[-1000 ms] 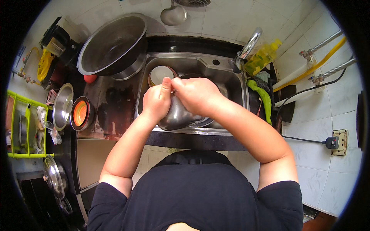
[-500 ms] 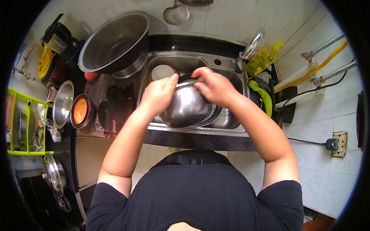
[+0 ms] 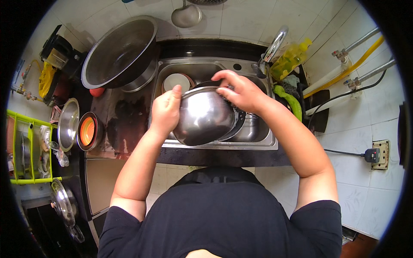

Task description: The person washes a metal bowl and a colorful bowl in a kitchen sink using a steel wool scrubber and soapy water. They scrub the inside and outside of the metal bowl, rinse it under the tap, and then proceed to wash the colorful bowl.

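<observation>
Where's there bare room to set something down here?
The stained counter has a bare patch between the stacked bowls and sink, nearer than the big dark basin. The sink is crowded around the held steel bowl; so is the sink's right side, with a green pepper and yellow bottle.

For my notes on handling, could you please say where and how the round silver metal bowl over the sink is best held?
I'd pinch the round silver metal bowl by its rim, coming from the left, where the left grip holds it. The bowl is tilted, its smooth rounded outside facing the camera, offering little purchase, while the rim's narrow edge seems pinchable.
</observation>
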### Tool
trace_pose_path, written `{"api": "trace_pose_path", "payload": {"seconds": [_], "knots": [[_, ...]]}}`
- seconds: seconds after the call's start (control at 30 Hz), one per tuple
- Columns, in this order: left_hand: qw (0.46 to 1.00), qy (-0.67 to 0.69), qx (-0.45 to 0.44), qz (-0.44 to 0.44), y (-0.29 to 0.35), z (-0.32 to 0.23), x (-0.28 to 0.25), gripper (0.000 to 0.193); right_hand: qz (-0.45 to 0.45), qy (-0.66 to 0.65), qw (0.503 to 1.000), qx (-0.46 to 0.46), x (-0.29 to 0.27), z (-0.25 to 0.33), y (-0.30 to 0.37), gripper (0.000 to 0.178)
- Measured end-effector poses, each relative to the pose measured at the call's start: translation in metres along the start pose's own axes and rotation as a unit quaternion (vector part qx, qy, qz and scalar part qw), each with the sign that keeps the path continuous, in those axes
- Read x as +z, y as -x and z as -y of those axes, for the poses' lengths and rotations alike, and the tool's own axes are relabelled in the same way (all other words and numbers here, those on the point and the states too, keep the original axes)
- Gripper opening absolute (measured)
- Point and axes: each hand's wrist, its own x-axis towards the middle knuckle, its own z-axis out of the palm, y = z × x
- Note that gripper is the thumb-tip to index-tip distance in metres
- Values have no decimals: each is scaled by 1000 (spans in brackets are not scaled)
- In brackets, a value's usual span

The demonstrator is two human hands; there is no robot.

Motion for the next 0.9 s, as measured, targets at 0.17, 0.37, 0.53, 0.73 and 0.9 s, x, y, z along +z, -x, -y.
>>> {"api": "trace_pose_path", "payload": {"seconds": [0.17, 0.37, 0.53, 0.73, 0.9], "knots": [[993, -116, 32, 9, 1, -13, 3, 48, -18, 156, 982, -106, 10, 24, -9, 27], [995, -101, 19, -11, -2, -6, -5, 50, 22, 29, 999, -40, 5, -2, -9, 36], [998, -48, 28, -13, 2, -11, -7, 50, 14, 64, 998, -4, -3, 20, -9, 40], [994, -94, 49, 8, 7, -20, -3, 49, 37, 130, 987, -83, 12, 29, -10, 39], [999, -33, 27, -11, 6, -3, -7, 50, -1, 49, 998, -50, 5, 7, -3, 32]]}}
